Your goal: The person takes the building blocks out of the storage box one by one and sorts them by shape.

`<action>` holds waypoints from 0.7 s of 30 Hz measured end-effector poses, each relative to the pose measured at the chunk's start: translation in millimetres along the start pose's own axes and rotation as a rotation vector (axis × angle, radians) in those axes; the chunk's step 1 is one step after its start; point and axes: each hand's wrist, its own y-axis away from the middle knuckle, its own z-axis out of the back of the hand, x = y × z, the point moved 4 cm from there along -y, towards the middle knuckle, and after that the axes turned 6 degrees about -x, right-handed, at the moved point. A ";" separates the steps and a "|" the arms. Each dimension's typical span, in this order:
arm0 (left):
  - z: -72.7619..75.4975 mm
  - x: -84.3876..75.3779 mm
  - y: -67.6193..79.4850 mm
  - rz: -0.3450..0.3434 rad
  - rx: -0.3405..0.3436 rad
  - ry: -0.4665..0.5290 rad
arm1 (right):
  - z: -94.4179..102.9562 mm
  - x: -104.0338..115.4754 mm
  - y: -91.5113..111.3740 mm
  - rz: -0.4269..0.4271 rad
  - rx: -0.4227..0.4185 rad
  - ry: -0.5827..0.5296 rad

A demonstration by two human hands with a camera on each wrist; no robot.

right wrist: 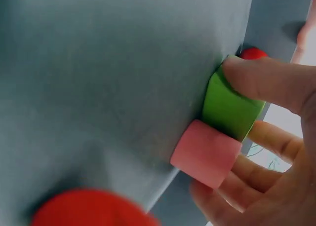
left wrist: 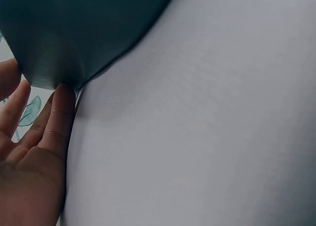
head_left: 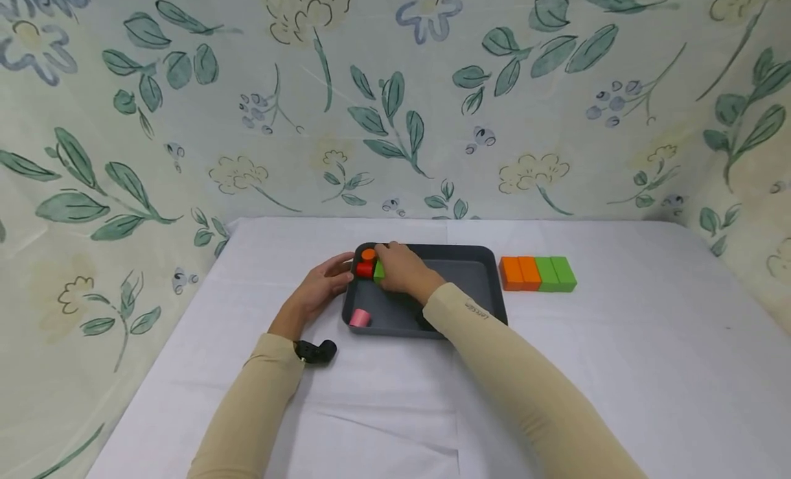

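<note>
Grey and round-cornered, the tray [head_left: 466, 267] holds a flat-faced green block [right wrist: 229, 107] at ten o'clock; I have it clamped between thumb and fingers of my right hand [head_left: 404, 268], a pink cylinder [right wrist: 206, 152] touching it. My left hand [head_left: 317, 287], fingers apart, rests against the tray's side toward nine o'clock.

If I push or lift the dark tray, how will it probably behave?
The tray is probably stiff: its raised walls hold a crisp shape. Pushed flat, it seems unlikely to tip, being wide and low on the table. Tilted, it may let the pink cylinder in its near-left corner roll or slide, given that piece's round side.
</note>
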 end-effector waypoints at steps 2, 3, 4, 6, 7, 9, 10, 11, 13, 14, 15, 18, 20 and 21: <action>0.5 0.5 -0.4 0.003 0.004 0.001 | 0.6 -1.6 -0.4 -0.009 0.014 -0.033; 0.6 0.8 -0.6 0.003 0.005 0.002 | 0.8 -2.8 -0.6 -0.017 0.020 -0.052; 0.6 1.1 -0.6 0.007 0.004 0.002 | 1.3 -4.0 -1.0 -0.024 0.024 -0.073; 0.7 1.2 -0.2 0.005 0.009 0.001 | 1.5 -5.9 -1.9 -0.034 0.041 -0.103; 0.5 1.8 0.1 0.005 0.010 0.000 | 1.2 -6.9 -1.8 -0.035 0.051 -0.116; 0.3 2.8 0.7 0.006 0.011 0.000 | 1.7 -8.2 -1.6 -0.034 0.071 -0.134; 0.5 3.3 1.0 0.007 0.010 0.002 | 2.7 -8.4 -1.5 -0.032 0.079 -0.144; 0.8 3.9 1.1 0.010 0.010 0.005 | 3.8 -8.4 -1.5 -0.026 0.084 -0.148; 1.6 5.0 0.9 0.010 0.010 0.006 | 8.9 -7.9 -1.4 -0.013 0.081 -0.165; 1.8 5.5 0.4 0.009 0.012 0.009 | 12.8 -7.4 -1.1 -0.006 0.077 -0.173; 2.1 5.9 -0.1 0.008 0.013 0.010 | 17.1 -6.6 -0.7 0.004 0.072 -0.182; 2.3 5.7 -1.6 -0.001 0.022 0.005 | 34.2 -4.4 3.1 0.041 0.050 -0.198; 2.4 4.3 -1.4 0.002 0.011 -0.004 | 48.5 -3.1 8.4 0.073 0.040 -0.209; 2.6 3.5 -1.2 0.001 0.008 -0.010 | 55.3 -3.2 11.4 0.097 0.030 -0.212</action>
